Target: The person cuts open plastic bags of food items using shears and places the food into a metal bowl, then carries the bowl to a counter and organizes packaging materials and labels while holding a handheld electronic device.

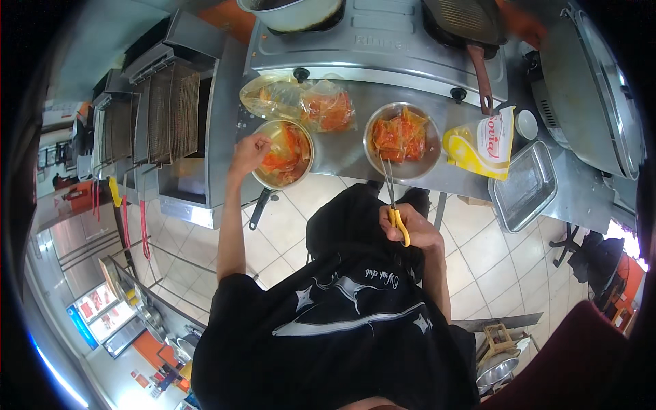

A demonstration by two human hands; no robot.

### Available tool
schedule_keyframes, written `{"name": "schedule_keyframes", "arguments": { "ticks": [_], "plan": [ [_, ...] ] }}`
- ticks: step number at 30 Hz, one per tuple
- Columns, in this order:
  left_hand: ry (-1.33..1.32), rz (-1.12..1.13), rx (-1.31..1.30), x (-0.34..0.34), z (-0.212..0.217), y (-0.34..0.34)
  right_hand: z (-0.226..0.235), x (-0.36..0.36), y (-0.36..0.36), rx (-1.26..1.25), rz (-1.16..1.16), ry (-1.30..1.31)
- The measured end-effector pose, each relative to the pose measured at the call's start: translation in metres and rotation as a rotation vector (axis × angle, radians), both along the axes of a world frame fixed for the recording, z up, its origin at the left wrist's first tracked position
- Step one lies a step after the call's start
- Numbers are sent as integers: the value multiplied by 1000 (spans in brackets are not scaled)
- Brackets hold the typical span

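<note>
My right hand grips yellow-handled scissors, whose blades reach over the near rim of a steel bowl. Red-coated cabbage, apparently kimchi, lies in that bowl, and the blade tips touch it. At the left edge of a saucepan with a black handle, my left hand has its fingers drawn together; whether anything small is between them I cannot make out. More red cabbage lies in the pan. A clear plastic bag with similar red food rests behind the pan.
A gas stove runs along the back with a pot and a grill pan on it. On the right are a yellow-and-white pouch, a small white cup and a metal tray. Fryer baskets stand left.
</note>
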State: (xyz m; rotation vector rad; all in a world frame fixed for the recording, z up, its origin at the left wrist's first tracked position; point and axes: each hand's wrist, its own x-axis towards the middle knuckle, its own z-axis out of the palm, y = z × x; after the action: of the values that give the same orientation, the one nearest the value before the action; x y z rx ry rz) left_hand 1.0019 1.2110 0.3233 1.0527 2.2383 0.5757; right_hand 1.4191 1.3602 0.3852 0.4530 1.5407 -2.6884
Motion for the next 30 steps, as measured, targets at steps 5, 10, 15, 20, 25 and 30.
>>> {"name": "schedule_keyframes", "arguments": {
  "ticks": [5, 10, 15, 20, 25, 30],
  "plan": [
    [201, -33, 2, 9, -40, 2, 4, 1, 1, 33, 18, -24],
    [170, -99, 13, 15, -22, 12, 3, 4, -1, 29, -11, -33],
    [59, -91, 13, 9, 3, 21, 3, -4, -1, 79, 57, -27],
    [-2, -188, 163, 26, 83, 44, 5, -17, 1, 188, 105, -40],
    [-13, -332, 311, 53, 164, 79, -3, -37, 1, 180, 240, 53],
    [-151, -408, 355, 74, 223, 107, 3, -55, -4, 98, 308, 263]
  ]
}}
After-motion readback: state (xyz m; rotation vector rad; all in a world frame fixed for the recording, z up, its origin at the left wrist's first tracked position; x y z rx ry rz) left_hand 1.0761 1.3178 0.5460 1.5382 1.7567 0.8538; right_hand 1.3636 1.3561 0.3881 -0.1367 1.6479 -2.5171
